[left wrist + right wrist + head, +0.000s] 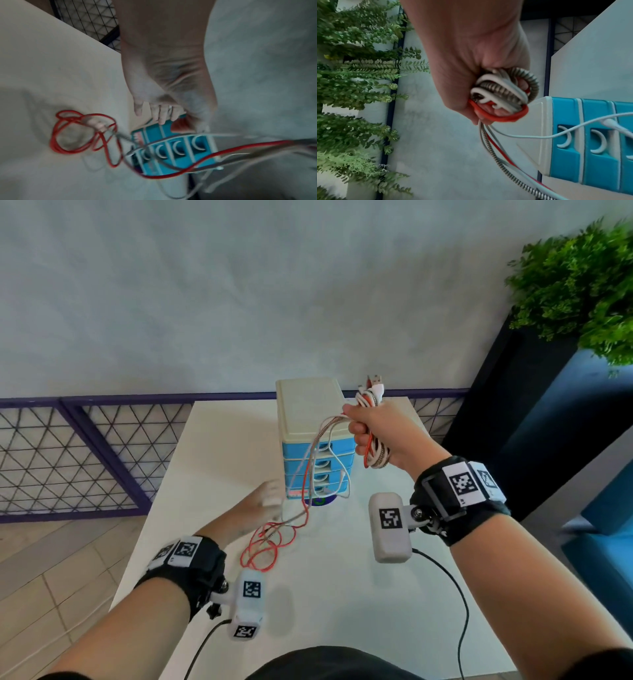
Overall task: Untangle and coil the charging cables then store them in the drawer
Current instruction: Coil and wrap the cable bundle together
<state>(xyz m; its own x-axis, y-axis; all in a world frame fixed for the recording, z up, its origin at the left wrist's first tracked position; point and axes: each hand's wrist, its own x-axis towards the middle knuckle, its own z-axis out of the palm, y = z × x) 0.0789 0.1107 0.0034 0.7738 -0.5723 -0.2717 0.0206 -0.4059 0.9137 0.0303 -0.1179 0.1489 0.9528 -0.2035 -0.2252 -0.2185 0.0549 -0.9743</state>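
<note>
My right hand (pixel 363 436) is raised beside the top of a small drawer unit (pixel 308 409) and grips a partly coiled bundle of cables (pixel 371 397), one red, one white and one braided. The right wrist view shows the coil (pixel 501 92) packed in the fist (pixel 488 102). Loose strands hang from it across the blue drawer fronts (pixel 590 162) down to the table, where the red cable (pixel 260 553) lies in tangled loops (pixel 58 142). My left hand (pixel 272 494), blurred, rests with straight fingers (pixel 163 119) on the unit's lower left side (pixel 180 159). All drawers are closed.
The white table (pixel 342 594) is narrow, with floor tiles at its left. A purple mesh railing (pixel 68 457) runs behind it. A green plant (pixel 582 285) and a blue seat (pixel 599 440) stand at the right. A round purple sticker (pixel 322 501) lies at the unit's base.
</note>
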